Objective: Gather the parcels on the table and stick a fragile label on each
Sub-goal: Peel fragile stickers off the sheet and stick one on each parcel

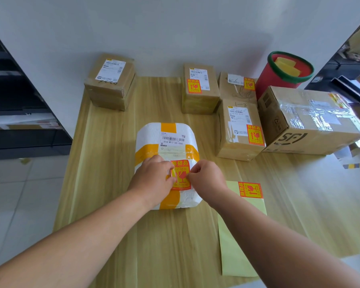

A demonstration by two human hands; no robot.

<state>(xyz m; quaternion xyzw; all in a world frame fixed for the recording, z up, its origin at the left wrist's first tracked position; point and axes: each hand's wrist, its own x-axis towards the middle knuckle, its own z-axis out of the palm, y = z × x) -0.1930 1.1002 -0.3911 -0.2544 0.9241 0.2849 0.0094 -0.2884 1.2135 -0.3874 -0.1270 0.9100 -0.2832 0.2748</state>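
Head view: left hand [154,176] and right hand [205,176], fingers curled, pinch the side edges of a fragile label [181,174] on the white foam parcel [166,140] mid-bench [104,163]. Just right lies a backing sheet [235,246] (one label on it). Beyond stand five cardboard parcels [200,94], four of them labelled.

This looks like a courier parcel station or mailroom. Brown taped cardboard boxes [110,84] bearing printed barcode shipping labels crowd a pale wood-grain table [170,235]. Dark metal storage racks [13,90] holding more packages flank it above a pale tiled floor [19,194].
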